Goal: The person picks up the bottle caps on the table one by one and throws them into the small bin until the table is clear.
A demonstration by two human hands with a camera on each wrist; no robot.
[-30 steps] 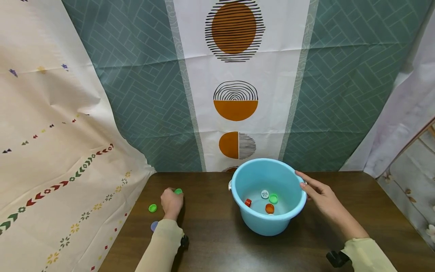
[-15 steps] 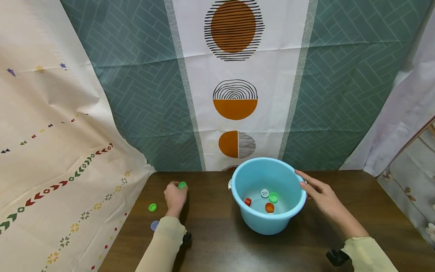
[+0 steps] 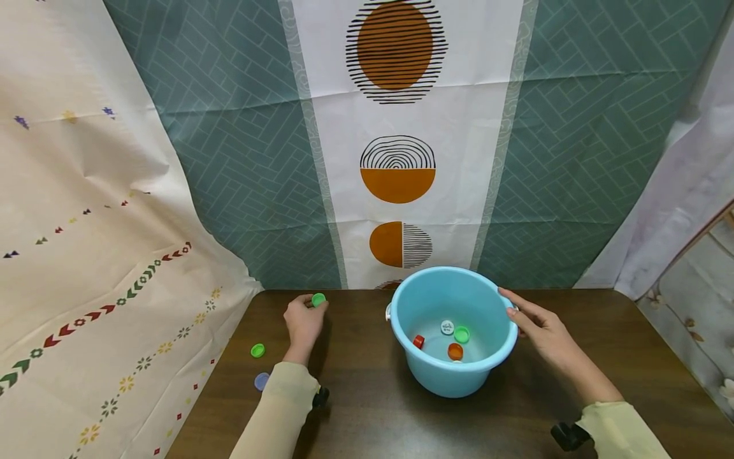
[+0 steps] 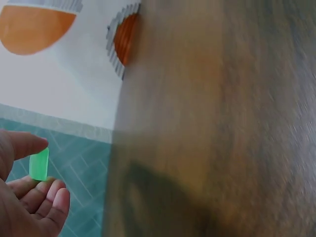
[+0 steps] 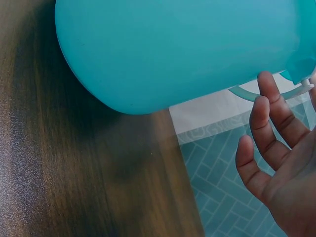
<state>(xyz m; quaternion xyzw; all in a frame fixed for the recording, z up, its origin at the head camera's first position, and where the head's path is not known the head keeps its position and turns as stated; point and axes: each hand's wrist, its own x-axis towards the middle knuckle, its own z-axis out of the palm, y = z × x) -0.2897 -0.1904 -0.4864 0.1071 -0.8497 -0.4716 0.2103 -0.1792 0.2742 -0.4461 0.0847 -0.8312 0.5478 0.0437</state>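
Note:
My left hand (image 3: 304, 324) pinches a green bottle cap (image 3: 318, 299) between thumb and fingers, raised over the far left of the table. In the left wrist view the cap (image 4: 39, 165) shows edge-on. My right hand (image 3: 545, 335) touches the right rim of a light blue bucket (image 3: 449, 381) with thumb and index finger; its other fingers (image 5: 264, 123) stretch loosely beside the wall. Inside the bucket lie a white cap (image 3: 447, 327), a green cap (image 3: 461, 335), an orange cap (image 3: 455, 352) and a red cap (image 3: 419, 342).
Left of the left forearm, another green cap (image 3: 257, 350) and a bluish-purple cap (image 3: 261, 381) lie on the dark wooden table (image 3: 367, 414). Patterned cloth (image 3: 398, 115) hangs behind the table's far edge. A white handle (image 5: 291, 93) is attached to the bucket.
My left hand has lifted the green cap off the table and moved it away and to the right. My right hand and the bucket have stayed in place.

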